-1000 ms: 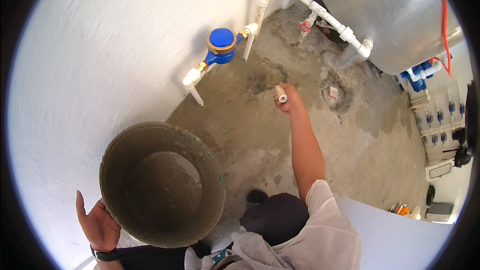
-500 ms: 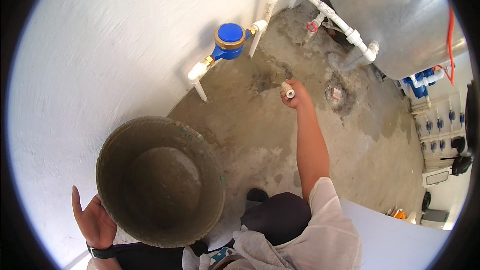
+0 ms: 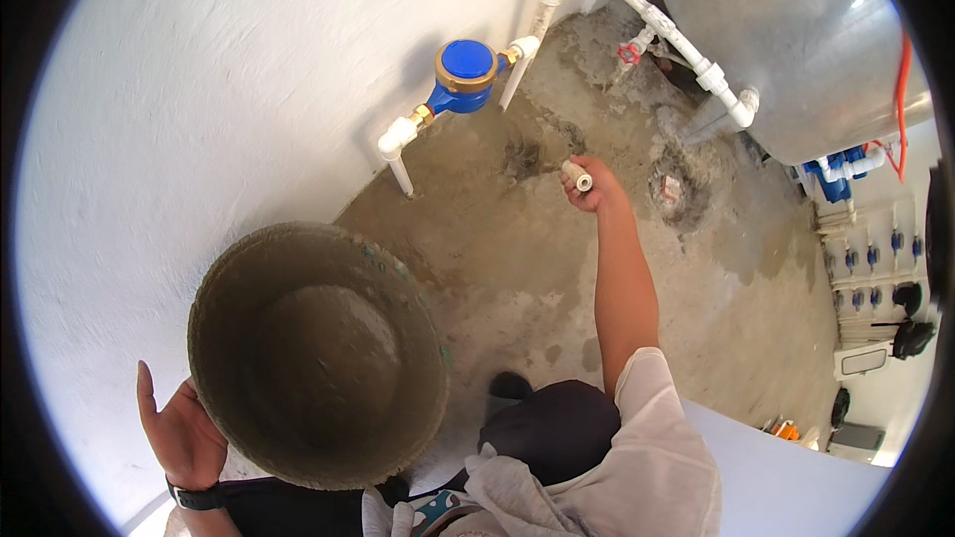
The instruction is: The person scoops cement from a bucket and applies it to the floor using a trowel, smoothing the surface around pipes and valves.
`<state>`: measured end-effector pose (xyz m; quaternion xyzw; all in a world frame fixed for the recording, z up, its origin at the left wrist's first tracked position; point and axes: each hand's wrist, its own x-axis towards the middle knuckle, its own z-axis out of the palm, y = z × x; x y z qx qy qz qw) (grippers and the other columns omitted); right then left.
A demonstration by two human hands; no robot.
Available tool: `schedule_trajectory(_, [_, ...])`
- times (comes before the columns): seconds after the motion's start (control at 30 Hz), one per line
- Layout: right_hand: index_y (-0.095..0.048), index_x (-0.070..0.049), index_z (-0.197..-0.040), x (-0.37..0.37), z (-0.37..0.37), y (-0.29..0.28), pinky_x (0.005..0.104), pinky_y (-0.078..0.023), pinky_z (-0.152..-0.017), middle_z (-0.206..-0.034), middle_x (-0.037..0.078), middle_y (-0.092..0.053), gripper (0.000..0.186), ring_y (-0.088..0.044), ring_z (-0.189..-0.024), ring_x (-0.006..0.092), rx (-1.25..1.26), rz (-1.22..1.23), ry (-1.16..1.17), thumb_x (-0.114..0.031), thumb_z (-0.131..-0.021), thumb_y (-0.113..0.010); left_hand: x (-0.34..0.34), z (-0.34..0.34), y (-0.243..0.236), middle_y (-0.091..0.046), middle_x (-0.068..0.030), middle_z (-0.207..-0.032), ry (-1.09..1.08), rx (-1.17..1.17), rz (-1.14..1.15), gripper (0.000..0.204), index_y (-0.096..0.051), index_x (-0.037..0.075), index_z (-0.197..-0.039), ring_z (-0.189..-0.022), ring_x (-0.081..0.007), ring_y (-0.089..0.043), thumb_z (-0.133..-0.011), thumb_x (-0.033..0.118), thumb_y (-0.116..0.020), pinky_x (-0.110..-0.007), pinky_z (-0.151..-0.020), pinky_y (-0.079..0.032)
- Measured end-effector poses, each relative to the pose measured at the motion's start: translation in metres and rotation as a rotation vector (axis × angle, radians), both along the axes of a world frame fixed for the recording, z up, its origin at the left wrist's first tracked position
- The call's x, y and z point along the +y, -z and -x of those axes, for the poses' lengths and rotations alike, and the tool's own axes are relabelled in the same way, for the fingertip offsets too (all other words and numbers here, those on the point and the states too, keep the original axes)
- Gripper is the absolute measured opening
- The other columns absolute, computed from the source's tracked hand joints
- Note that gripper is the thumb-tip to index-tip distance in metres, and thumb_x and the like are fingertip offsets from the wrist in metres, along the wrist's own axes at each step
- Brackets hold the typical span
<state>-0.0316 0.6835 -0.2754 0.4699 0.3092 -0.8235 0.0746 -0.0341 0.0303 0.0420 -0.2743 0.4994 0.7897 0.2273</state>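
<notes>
My left hand (image 3: pixel 187 438), with a dark watch on its wrist, supports the outer left side of a grey mortar bucket (image 3: pixel 338 358). Its thumb sticks out along the white wall, while the other fingers are mostly hidden behind the bucket. The bucket's inside is coated in cement, and its mouth faces up toward me. Ahead and to the right, my right hand (image 3: pixel 595 189) is closed around the pale round handle (image 3: pixel 577 177) of a tool, low over the wet-looking cement floor (image 3: pixel 497 229). The tool's far end is not clearly visible.
A blue water meter (image 3: pixel 466 75) on white pipes stands along the wall (image 3: pixel 199 89). Farther back are a red valve handle (image 3: pixel 629 54), white piping (image 3: pixel 686 50) and a large metal tank (image 3: pixel 796 40). A rough patch with a hole (image 3: pixel 671 194) lies right of my hand.
The view has shifted slightly. My right hand stays closed on the handle, nearly in place, and my left hand remains at the bucket's side.
</notes>
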Motion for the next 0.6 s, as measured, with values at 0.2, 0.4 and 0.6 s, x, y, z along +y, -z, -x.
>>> schedule_trajectory(0.2, [-0.053,-0.006,-0.107,0.033,-0.028,-0.018,0.0266,-0.042,-0.039,-0.077,0.008,-0.062,0.026,-0.058,-0.053,0.0163,0.066,-0.060,0.311,-0.032,-0.103,-0.055,-0.004,0.001,0.001,-0.075,-0.0238,-0.104,0.029,0.001,-0.058,0.087,-0.064,-0.010,-0.108,-0.094,-0.0341,-0.075,-0.101,0.073,-0.040,-0.048,-0.089,-0.062])
schedule_trajectory(0.4, [-0.053,-0.006,-0.104,0.018,-0.028,-0.012,0.0259,-0.040,-0.040,-0.075,0.007,-0.061,0.028,-0.057,-0.052,0.0157,0.118,0.060,0.041,-0.034,-0.103,-0.055,0.003,-0.001,0.000,-0.074,-0.0249,-0.107,0.003,0.008,-0.038,0.087,-0.063,-0.011,-0.110,-0.095,-0.0347,-0.075,-0.101,0.073,-0.041,-0.048,-0.089,-0.062])
schedule_trajectory(0.6, [-0.053,-0.009,-0.096,0.025,-0.004,-0.004,0.0269,-0.043,-0.040,-0.074,0.007,-0.060,0.024,-0.057,-0.051,0.0156,-0.053,-0.001,0.132,-0.032,-0.101,-0.055,0.005,-0.002,-0.003,-0.074,-0.0241,-0.107,0.010,-0.008,-0.042,0.088,-0.063,-0.012,-0.112,-0.096,-0.0344,-0.074,-0.101,0.072,-0.041,-0.049,-0.090,-0.062])
